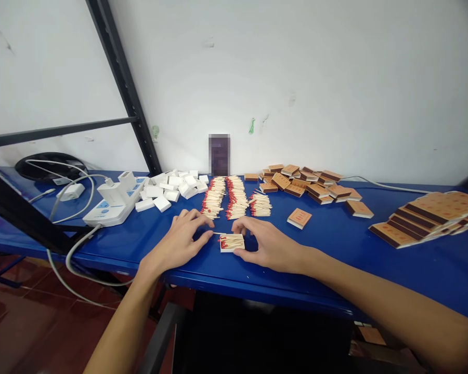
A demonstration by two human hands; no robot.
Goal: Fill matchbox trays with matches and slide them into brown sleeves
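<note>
A small white tray (232, 249) with several red-tipped matches (231, 241) in it lies on the blue table (203, 259) between my hands. My right hand (273, 244) has its thumb and fingers around the tray's right side, gripping it. My left hand (185, 239) is just left of the tray, thumb and index finger close together at one end of a single match (217, 233) that reaches toward the tray's upper left corner. Behind the hands, loose matches lie in rows: a left row (213, 197), a middle row (236, 197) and a shorter right one (261, 204).
White trays (171, 188) are heaped at the back left, beside a power strip (111, 208) with chargers and cables. Orange-brown matchboxes (296, 182) lie piled at the back right, one matchbox (299, 218) nearer. Stacked matchboxes (425, 218) stand far right. A black metal frame (120, 67) rises at left.
</note>
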